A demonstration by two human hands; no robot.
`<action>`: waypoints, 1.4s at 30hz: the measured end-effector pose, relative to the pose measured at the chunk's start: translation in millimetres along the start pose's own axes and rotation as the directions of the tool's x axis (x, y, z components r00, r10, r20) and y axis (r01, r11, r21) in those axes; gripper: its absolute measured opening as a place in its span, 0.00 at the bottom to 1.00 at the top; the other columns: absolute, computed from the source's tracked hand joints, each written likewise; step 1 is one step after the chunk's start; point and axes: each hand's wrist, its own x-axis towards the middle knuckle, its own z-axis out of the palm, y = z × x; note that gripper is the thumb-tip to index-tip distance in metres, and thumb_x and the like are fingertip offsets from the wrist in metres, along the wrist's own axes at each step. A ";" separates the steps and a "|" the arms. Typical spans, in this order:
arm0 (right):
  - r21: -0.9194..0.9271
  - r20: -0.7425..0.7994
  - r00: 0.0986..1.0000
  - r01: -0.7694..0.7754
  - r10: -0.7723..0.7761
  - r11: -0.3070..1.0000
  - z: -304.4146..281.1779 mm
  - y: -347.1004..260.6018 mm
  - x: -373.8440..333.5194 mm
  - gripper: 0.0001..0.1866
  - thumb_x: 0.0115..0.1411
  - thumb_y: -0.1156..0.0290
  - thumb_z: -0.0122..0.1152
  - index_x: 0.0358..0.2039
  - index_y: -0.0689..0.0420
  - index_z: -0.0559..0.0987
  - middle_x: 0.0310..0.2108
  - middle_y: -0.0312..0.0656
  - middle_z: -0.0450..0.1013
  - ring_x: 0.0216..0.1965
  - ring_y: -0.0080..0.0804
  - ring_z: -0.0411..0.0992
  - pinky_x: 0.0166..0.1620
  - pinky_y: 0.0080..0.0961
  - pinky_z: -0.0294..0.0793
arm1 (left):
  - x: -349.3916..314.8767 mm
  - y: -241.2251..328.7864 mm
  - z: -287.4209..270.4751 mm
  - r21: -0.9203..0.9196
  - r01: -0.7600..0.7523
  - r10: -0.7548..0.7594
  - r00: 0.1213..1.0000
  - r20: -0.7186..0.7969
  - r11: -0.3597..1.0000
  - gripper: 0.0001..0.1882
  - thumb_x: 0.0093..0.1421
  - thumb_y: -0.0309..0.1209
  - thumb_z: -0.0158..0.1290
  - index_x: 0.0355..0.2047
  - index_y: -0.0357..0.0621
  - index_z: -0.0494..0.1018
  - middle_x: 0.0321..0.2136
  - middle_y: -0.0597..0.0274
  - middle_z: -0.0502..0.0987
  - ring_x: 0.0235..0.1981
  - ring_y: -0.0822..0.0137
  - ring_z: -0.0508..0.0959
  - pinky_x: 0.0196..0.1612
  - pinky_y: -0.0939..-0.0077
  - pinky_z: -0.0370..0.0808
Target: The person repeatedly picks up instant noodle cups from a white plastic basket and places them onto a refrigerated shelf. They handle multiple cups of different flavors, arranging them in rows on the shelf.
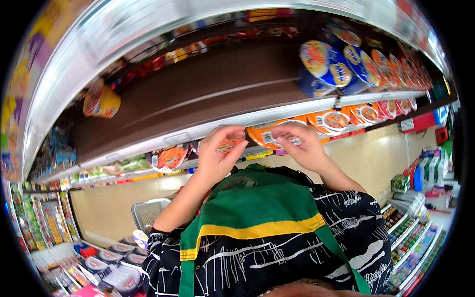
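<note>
My left hand is raised at the front of the shelf, its fingers curved and the thumb apart, with nothing in it. Just behind it shows part of a noodle bowl lid. My right hand hovers at an orange instant noodle bowl, fingers bent and apart; whether they touch the lid I cannot tell. More orange noodle bowls line the lower shelf to the right. A black-rimmed noodle bowl stands left of my left hand.
Above runs a brown shelf, with blue noodle cups at its right and a yellow cup at its left. A pale price rail edges it. A grey basket is on the floor at lower left.
</note>
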 end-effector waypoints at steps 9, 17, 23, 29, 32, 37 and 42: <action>-0.115 -0.402 0.916 -0.046 -0.004 0.992 -72.1 15.1 -12.9 0.28 0.54 0.78 0.58 0.55 0.66 0.62 0.54 0.52 0.64 0.55 0.40 0.65 0.55 0.32 0.65 | 110.6 5.7 63.1 0.005 -0.038 0.038 0.996 0.077 0.999 0.46 0.41 0.33 0.67 0.58 0.38 0.54 0.53 0.45 0.64 0.54 0.55 0.67 0.53 0.64 0.67; 0.163 -0.369 0.929 0.028 0.035 0.986 -69.0 31.5 8.0 0.40 0.54 0.75 0.60 0.63 0.65 0.48 0.63 0.53 0.49 0.64 0.40 0.50 0.62 0.37 0.53 | 144.1 -8.2 85.9 -0.184 0.095 -0.068 0.987 0.149 0.978 0.55 0.33 0.33 0.71 0.59 0.33 0.51 0.54 0.48 0.65 0.56 0.59 0.66 0.58 0.67 0.63; 0.114 -0.333 0.941 0.107 -0.063 0.988 -63.8 29.5 11.7 0.43 0.53 0.72 0.61 0.63 0.66 0.48 0.63 0.55 0.48 0.64 0.44 0.50 0.61 0.39 0.54 | 141.3 1.5 86.3 -0.205 0.122 -0.097 0.987 0.126 0.971 0.52 0.31 0.32 0.71 0.57 0.35 0.55 0.50 0.51 0.69 0.53 0.61 0.69 0.56 0.69 0.65; 0.027 -0.291 0.927 0.256 -0.238 0.966 -58.1 13.8 11.7 0.42 0.50 0.73 0.62 0.61 0.70 0.51 0.61 0.59 0.51 0.62 0.47 0.54 0.61 0.37 0.56 | 119.1 21.9 69.0 0.031 -0.041 0.042 0.999 -0.031 0.999 0.48 0.32 0.36 0.71 0.53 0.35 0.60 0.47 0.50 0.72 0.48 0.60 0.74 0.50 0.68 0.70; 0.120 -0.261 0.931 0.293 -0.255 0.949 -48.8 6.3 13.4 0.41 0.50 0.73 0.62 0.60 0.70 0.52 0.61 0.58 0.52 0.61 0.46 0.56 0.61 0.37 0.57 | 103.0 38.9 52.6 0.112 -0.049 0.059 0.994 -0.090 0.992 0.47 0.32 0.37 0.71 0.52 0.35 0.61 0.46 0.50 0.72 0.47 0.59 0.75 0.50 0.68 0.70; 0.316 -0.102 0.970 0.242 -0.221 0.917 -34.2 -8.1 15.4 0.34 0.56 0.71 0.57 0.60 0.69 0.56 0.59 0.56 0.56 0.59 0.43 0.59 0.59 0.36 0.61 | 50.0 30.9 28.9 0.108 -0.025 0.048 0.975 -0.218 0.994 0.46 0.36 0.31 0.70 0.54 0.34 0.58 0.47 0.49 0.69 0.48 0.57 0.73 0.50 0.70 0.70; 0.331 0.095 0.984 0.111 -0.151 0.937 30.5 -23.1 27.2 0.32 0.57 0.71 0.56 0.60 0.67 0.57 0.58 0.55 0.57 0.59 0.42 0.60 0.58 0.35 0.63 | -16.2 8.2 -19.3 0.061 0.095 -0.068 0.935 -0.347 0.994 0.45 0.36 0.32 0.70 0.53 0.35 0.59 0.48 0.48 0.68 0.49 0.56 0.71 0.51 0.67 0.68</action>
